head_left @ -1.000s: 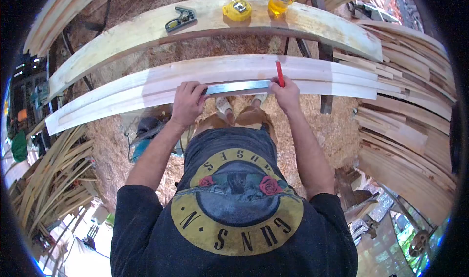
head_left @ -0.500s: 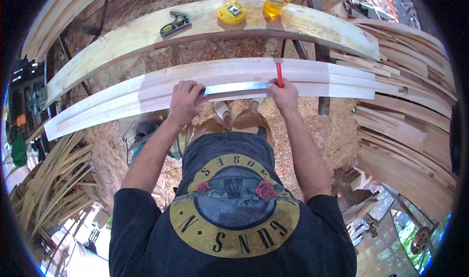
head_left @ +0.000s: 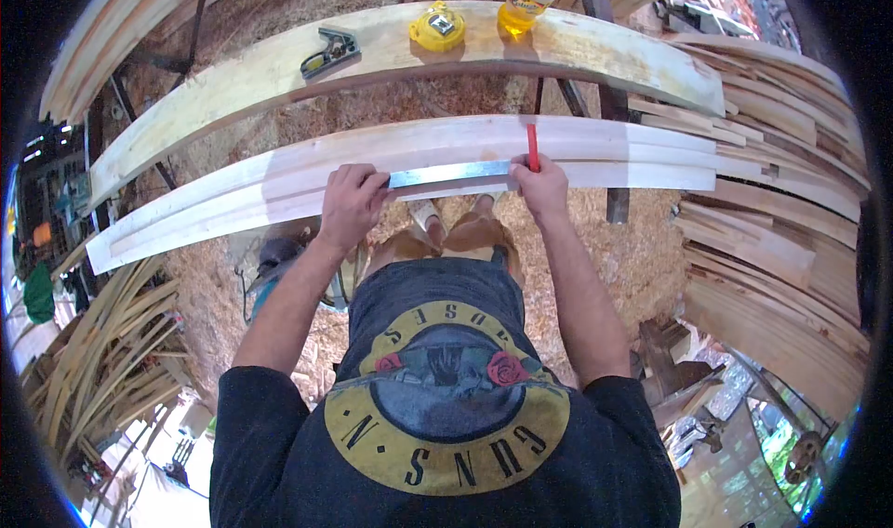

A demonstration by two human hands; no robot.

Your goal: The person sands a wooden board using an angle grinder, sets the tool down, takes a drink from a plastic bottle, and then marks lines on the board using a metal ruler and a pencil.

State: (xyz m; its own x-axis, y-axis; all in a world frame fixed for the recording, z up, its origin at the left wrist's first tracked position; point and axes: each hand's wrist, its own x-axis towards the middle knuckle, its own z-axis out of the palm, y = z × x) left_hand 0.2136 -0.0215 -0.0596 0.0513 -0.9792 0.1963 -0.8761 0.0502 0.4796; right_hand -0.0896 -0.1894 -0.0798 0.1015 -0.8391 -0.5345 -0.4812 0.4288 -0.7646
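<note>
A metal ruler (head_left: 448, 173) lies along the pale wooden boards (head_left: 307, 163) in front of me, spanning the gap between my two hands. My left hand (head_left: 353, 198) grips its left end, fingers closed and resting over the boards. At the other end, my right hand (head_left: 542, 189) pinches the ruler. A red pencil (head_left: 532, 147) is also in that hand, pointing up and away from me. The ruler's two ends are hidden under my fingers.
Beyond the boards, a thick plank (head_left: 233, 70) carries a square head (head_left: 330, 53), a yellow tape measure (head_left: 437, 27) and a bottle of yellow liquid (head_left: 526, 5). Stacked boards (head_left: 772, 240) stand at right, thin strips (head_left: 112, 351) at left. Wood shavings (head_left: 609, 267) cover the floor.
The view has shifted slightly, so the boards sit a little lower in it. Both hands keep their hold on the ruler, and the red pencil stays in my right hand.
</note>
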